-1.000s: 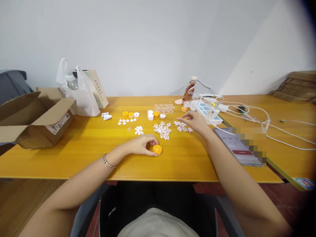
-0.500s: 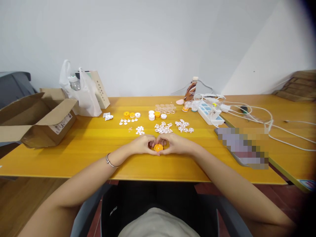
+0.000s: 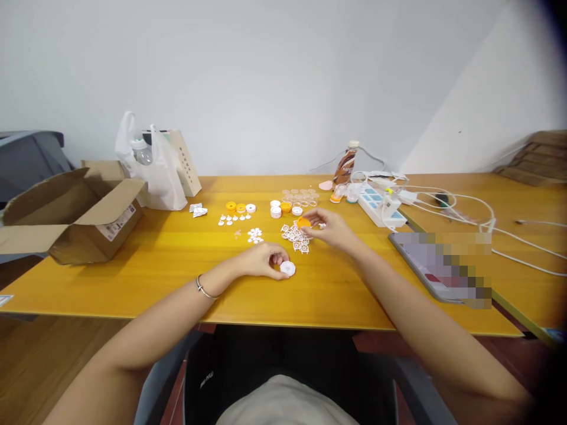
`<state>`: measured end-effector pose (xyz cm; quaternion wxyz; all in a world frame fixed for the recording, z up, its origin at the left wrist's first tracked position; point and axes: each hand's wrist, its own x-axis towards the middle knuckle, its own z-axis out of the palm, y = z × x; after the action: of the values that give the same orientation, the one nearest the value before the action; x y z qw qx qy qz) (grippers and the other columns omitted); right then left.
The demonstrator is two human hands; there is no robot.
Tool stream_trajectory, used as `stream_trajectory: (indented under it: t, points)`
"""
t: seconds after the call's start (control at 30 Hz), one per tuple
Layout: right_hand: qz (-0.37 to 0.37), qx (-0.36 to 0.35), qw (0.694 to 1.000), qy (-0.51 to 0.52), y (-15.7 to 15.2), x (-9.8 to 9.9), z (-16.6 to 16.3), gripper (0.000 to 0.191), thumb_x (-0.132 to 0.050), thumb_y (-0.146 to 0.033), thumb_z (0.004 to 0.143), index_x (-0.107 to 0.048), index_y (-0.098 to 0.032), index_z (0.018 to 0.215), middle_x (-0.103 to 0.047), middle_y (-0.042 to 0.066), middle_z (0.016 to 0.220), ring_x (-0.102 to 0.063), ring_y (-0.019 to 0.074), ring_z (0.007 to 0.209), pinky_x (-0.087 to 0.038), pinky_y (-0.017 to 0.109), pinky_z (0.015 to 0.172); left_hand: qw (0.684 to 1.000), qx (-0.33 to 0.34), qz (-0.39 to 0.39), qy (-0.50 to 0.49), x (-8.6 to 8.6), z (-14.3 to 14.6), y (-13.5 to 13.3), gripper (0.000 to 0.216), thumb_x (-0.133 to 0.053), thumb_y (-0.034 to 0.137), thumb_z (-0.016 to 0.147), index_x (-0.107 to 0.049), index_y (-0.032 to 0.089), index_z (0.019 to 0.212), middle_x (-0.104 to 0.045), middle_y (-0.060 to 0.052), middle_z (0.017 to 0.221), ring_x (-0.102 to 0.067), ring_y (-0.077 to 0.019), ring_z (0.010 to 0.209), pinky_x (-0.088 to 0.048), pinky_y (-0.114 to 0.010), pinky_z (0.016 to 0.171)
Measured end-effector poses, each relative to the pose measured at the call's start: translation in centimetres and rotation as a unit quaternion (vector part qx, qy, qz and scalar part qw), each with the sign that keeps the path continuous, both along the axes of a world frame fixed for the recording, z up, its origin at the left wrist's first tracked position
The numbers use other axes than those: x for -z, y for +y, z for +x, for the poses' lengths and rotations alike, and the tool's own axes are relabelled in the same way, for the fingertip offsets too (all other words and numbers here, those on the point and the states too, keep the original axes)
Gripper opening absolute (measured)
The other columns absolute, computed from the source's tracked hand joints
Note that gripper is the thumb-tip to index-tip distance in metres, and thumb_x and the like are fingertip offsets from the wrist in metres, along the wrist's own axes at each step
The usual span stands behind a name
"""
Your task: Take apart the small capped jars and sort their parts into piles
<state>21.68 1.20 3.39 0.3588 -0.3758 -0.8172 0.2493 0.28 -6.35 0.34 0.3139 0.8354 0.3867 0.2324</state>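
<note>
My left hand (image 3: 267, 261) rests low over the table's near middle, thumb and fingers closed on the edge of a round white plastic disc (image 3: 287, 269). My right hand (image 3: 328, 228) is farther forward and to the right, pinching a round orange plastic cap-like piece (image 3: 303, 222). Under and beside that orange piece lies a pile of white openwork plastic parts (image 3: 297, 237), which my right hand partly covers. Left of the pile are small white discs (image 3: 254, 235). Behind them, white and orange round pieces (image 3: 275, 211) stand in a group.
Clear plastic rings (image 3: 301, 196) lie toward the back. More orange and white wheels (image 3: 240, 208) and small white stemmed pieces (image 3: 229, 219) sit at left. An open cardboard box (image 3: 84, 218) is far left. At right are a power strip (image 3: 376, 203), cables, a bottle (image 3: 345, 163) and a phone (image 3: 425, 268).
My hands have parted from around the orange piece. The right one has carried it forward and right to the openwork pile. A white disc now shows in my left hand.
</note>
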Motion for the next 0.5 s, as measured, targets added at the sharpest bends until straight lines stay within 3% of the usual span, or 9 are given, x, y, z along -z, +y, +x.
stream_trajectory:
  t: [0.1,0.23,0.5]
  points:
    - [-0.001,0.081,0.997,-0.020,3.4,0.4,-0.4,0.026,-0.063,-0.027,0.069,-0.062,-0.015,0.092,-0.067,0.007,0.089,-0.061,0.0170,0.078,-0.050,0.032,0.076,1.000,-0.001,-0.003,0.001,-0.1,0.1,0.0,0.032,-0.071,0.035,0.061,-0.061,0.013,0.084,-0.053,0.001,0.069,-0.046,-0.0081,0.062,-0.039,-0.019,0.058]
    - [0.004,0.118,0.989,-0.085,6.9,1.2,-2.0,0.029,-0.065,-0.025,0.068,-0.063,-0.014,0.095,-0.067,0.007,0.096,-0.062,0.0194,0.087,-0.049,0.034,0.081,1.000,-0.003,-0.001,0.001,-0.2,0.1,-0.1,0.033,-0.071,0.035,0.062,-0.061,0.013,0.084,-0.053,0.001,0.069,-0.046,-0.0080,0.062,-0.039,-0.019,0.058]
    - [-0.013,0.147,0.985,-0.090,9.5,2.6,-3.1,0.041,-0.065,-0.023,0.067,-0.057,-0.012,0.107,-0.065,0.010,0.095,-0.061,0.0202,0.088,-0.048,0.035,0.080,1.000,0.001,0.000,0.007,-0.2,0.0,0.0,0.034,-0.070,0.035,0.062,-0.061,0.013,0.086,-0.052,0.001,0.070,-0.046,-0.0085,0.064,-0.039,-0.019,0.060]
